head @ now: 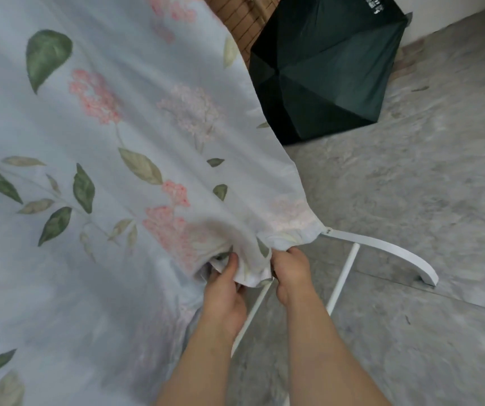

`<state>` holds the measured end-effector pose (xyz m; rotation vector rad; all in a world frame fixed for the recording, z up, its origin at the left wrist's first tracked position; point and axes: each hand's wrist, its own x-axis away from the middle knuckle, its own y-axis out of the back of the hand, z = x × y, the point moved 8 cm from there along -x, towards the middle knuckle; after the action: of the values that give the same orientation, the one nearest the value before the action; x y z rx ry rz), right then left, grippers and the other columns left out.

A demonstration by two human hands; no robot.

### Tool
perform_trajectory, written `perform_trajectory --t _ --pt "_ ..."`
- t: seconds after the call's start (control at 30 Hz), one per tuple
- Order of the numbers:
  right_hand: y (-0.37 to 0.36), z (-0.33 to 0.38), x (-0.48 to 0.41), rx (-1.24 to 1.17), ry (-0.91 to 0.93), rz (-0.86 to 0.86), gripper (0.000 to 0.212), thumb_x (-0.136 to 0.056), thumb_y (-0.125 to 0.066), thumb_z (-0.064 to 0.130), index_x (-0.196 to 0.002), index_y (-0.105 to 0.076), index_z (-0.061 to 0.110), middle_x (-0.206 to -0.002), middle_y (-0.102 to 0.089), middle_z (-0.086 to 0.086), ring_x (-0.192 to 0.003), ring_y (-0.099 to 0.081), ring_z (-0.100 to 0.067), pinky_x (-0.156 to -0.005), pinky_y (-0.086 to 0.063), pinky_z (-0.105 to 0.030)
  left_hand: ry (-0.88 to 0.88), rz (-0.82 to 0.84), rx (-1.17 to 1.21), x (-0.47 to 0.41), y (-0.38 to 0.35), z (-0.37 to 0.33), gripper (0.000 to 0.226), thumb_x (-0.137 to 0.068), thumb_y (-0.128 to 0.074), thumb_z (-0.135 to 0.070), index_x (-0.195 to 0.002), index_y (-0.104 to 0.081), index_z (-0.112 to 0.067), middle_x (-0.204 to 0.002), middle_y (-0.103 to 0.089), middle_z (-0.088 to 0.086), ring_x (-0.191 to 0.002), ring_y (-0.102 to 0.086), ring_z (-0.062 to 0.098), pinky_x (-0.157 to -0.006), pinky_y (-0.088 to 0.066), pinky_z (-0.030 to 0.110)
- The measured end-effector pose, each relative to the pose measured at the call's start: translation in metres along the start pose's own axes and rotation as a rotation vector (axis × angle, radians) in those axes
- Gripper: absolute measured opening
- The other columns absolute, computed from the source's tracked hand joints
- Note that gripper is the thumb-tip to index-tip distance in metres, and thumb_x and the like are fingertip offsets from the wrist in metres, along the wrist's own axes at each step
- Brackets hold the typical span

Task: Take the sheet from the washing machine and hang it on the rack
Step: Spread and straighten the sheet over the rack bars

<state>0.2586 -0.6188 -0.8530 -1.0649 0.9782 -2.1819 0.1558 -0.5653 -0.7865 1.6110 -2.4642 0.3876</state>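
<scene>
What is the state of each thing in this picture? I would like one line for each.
sheet: spread over the rack, with one corner bunched in both hands.
left hand: grips the sheet's corner.
right hand: grips the sheet's corner.
rack: standing, mostly covered; a curved white foot shows.
umbrella: open, lying on the floor.

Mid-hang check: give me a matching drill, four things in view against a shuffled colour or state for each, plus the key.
Things:
1. sheet
2. umbrella
3. rack leg
4. floor

States:
A. white, curved, foot resting on the ground
B. grey, mottled
C. floral print, corner gripped by left hand and right hand
D. dark, open, resting on the ground

Pairs: 1-C, 2-D, 3-A, 4-B.
</scene>
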Motion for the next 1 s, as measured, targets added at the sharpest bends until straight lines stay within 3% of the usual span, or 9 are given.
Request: perform_trajectory --t 0.1,0.23,0.3,0.5,0.6,0.73,0.83,1.0 --pt "-0.008 -0.002 -0.005 -0.297 -0.067 0.074 0.038 -0.08 -0.071 -0.002 -0.118 -0.067 0.005 -0.109 -0.074 -0.009 -0.1 -0.071 -0.025 -0.079 -0.06 -0.034 0.001 -0.03 0.166 -0.008 0.011 -0.014 0.036 -0.103 -0.044 -0.026 -0.135 -0.056 -0.012 -0.129 -0.065 0.011 -0.117 -0.062 0.028 -0.1 -0.048 0.042" --pt "-0.012 0.011 -0.008 -0.71 -0.117 0.199 0.033 -0.082 -0.054 -0.003 -0.111 -0.068 0.006 -0.116 -0.07 -0.012 -0.109 -0.065 -0.031 -0.102 -0.049 -0.041 0.047 -0.101 0.261 -0.018 0.031 -0.018 0.036 -0.107 -0.037 -0.027 -0.136 -0.055 -0.017 -0.126 -0.065 0.009 -0.106 -0.063 0.027 -0.091 -0.05 0.042" --pt "-0.014 0.021 -0.007 -0.802 -0.098 0.251 0.031 -0.085 -0.052 0.004 -0.111 -0.068 0.008 -0.115 -0.07 -0.01 -0.109 -0.065 -0.03 -0.104 -0.047 -0.042 0.08 -0.133 0.274 -0.021 0.039 -0.014 0.039 -0.107 -0.035 -0.03 -0.138 -0.053 -0.016 -0.133 -0.061 0.01 -0.103 -0.062 0.028 -0.09 -0.049 0.043" --pt "-0.017 0.028 -0.015 -0.843 -0.102 0.284 0.042 -0.092 -0.063 0.03 -0.129 -0.063 0.011 -0.124 -0.067 -0.013 -0.114 -0.065 -0.033 -0.102 -0.047 -0.048 0.119 -0.291 0.344 -0.021 0.06 -0.014 0.039 -0.105 -0.038 -0.039 -0.131 -0.058 -0.017 -0.122 -0.065 0.007 -0.084 -0.064 0.024 -0.049 -0.055 0.031" --pt "-0.014 0.029 -0.019 -0.794 -0.115 0.317 0.039 -0.094 -0.06 0.033 -0.127 -0.064 0.012 -0.124 -0.068 -0.013 -0.112 -0.066 -0.033 -0.1 -0.048 -0.049 0.092 -0.338 0.334 -0.022 0.07 -0.018 0.038 -0.104 -0.04 -0.04 -0.128 -0.059 -0.017 -0.118 -0.067 0.005 -0.084 -0.065 0.023 -0.057 -0.053 0.035" --pt "-0.015 0.037 -0.016 -0.755 -0.144 0.419 0.044 -0.097 -0.049 0.035 -0.135 -0.06 0.015 -0.135 -0.062 -0.009 -0.124 -0.059 -0.029 -0.11 -0.041 -0.047 0.071 -0.334 0.425 -0.023 0.082 -0.03 0.037 -0.106 -0.037 -0.03 -0.13 -0.061 -0.016 -0.128 -0.066 0.008 -0.1 -0.066 0.026 -0.061 -0.06 0.036" --pt "-0.01 0.039 -0.017 -0.797 -0.153 0.412 0.045 -0.096 -0.049 0.035 -0.136 -0.06 0.017 -0.135 -0.062 -0.008 -0.125 -0.058 -0.029 -0.11 -0.04 -0.046 0.062 -0.294 0.447 -0.015 0.08 -0.03 0.042 -0.106 -0.028 -0.028 -0.13 -0.061 -0.016 -0.125 -0.066 0.014 -0.112 -0.062 0.032 -0.082 -0.055 0.045" --pt "-0.008 0.028 -0.014 -0.851 -0.191 0.365 0.051 -0.095 -0.046 0.049 -0.129 -0.064 0.015 -0.128 -0.065 -0.013 -0.118 -0.062 -0.033 -0.108 -0.04 -0.051 0.019 -0.308 0.536 -0.003 0.076 -0.027 0.043 -0.106 -0.027 -0.027 -0.128 -0.062 -0.017 -0.128 -0.064 0.012 -0.1 -0.064 0.033 -0.07 -0.054 0.045"
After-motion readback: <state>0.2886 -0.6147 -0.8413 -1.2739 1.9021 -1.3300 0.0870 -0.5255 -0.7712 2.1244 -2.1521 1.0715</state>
